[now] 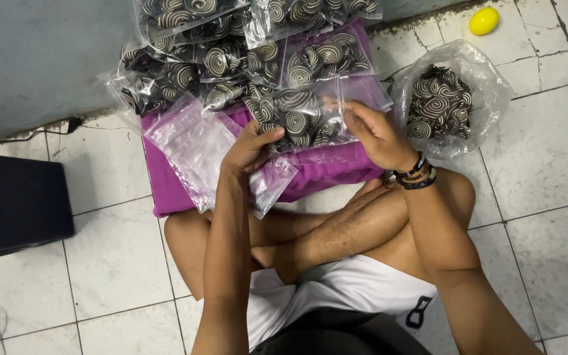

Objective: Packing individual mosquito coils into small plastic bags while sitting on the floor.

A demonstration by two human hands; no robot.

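Note:
Both hands hold one small clear zip bag (300,121) filled with black-and-cream spiral-patterned pieces, just above a purple cloth (336,167). My left hand (250,146) pinches the bag's left edge. My right hand (375,135), with dark bead bracelets at the wrist, grips its right edge near the top. Under my left hand lies a stack of empty clear zip bags (195,148). My crossed bare legs (323,230) rest on the tiled floor below.
Several filled bags (225,46) are piled at the back of the purple cloth against a grey wall. A large open plastic bag of loose spiral pieces (440,102) sits to the right. A yellow egg-shaped object (484,20) lies far right. A black box (14,200) stands at left.

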